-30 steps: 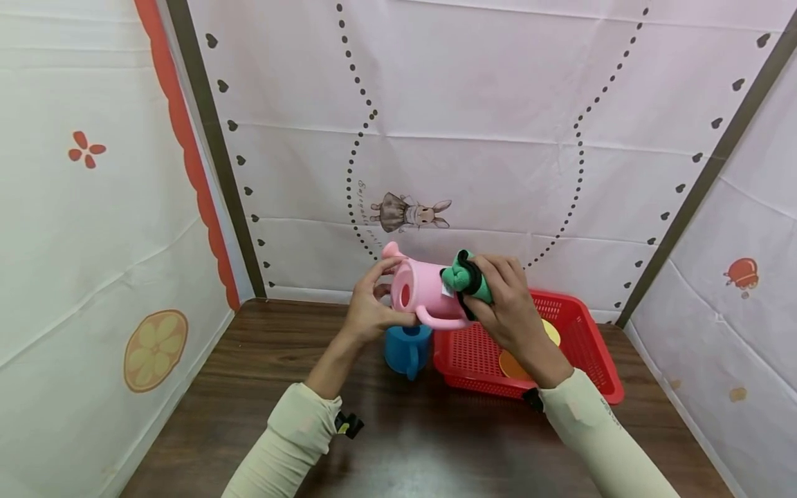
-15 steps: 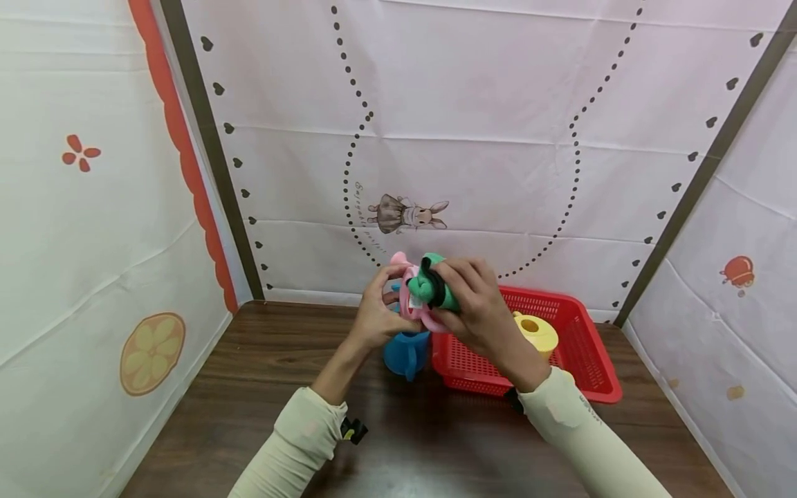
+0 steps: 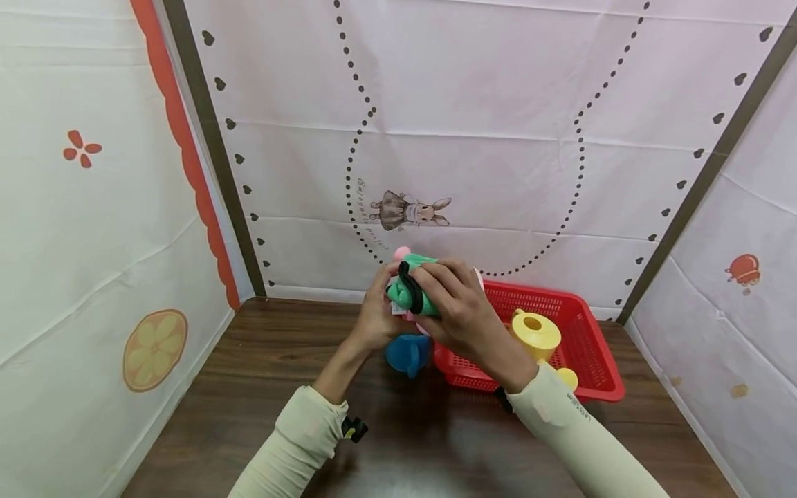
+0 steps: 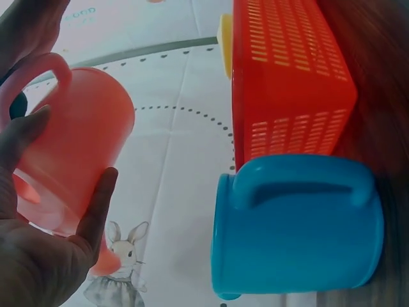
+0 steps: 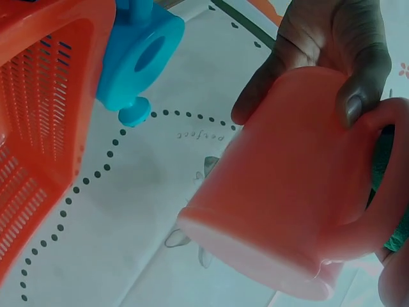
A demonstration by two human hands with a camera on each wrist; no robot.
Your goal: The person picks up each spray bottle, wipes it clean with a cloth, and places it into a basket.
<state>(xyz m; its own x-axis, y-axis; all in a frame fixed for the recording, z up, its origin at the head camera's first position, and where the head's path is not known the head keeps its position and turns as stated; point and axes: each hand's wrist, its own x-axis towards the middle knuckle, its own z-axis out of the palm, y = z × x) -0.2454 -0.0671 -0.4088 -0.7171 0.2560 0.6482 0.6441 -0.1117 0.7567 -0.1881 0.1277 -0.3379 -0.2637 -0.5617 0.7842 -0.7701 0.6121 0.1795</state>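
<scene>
My left hand (image 3: 373,319) grips a pink watering can (image 4: 89,121) in the air, thumb and fingers around its top end. The can lies tipped on its side; its flat base shows in the right wrist view. In the head view only its round pink spout head (image 3: 402,253) and slivers of its body show. My right hand (image 3: 463,304) holds a bunched green cloth (image 3: 426,304) with black edging and a white tag, close at the can's top end. In both wrist views the can covers most of the cloth.
A blue watering can (image 3: 407,355) stands on the dark wooden table (image 3: 280,360), under the hands. Beside it, to the right, sits a red slotted basket (image 3: 600,353) with a yellow watering can (image 3: 538,339) and more yellow pieces inside. Printed cloth walls (image 3: 473,173) enclose the table.
My right hand has carried the green cloth left, from the pink can's side to its top end. The can has turned and is now mostly hidden in the head view. My left hand keeps its grip.
</scene>
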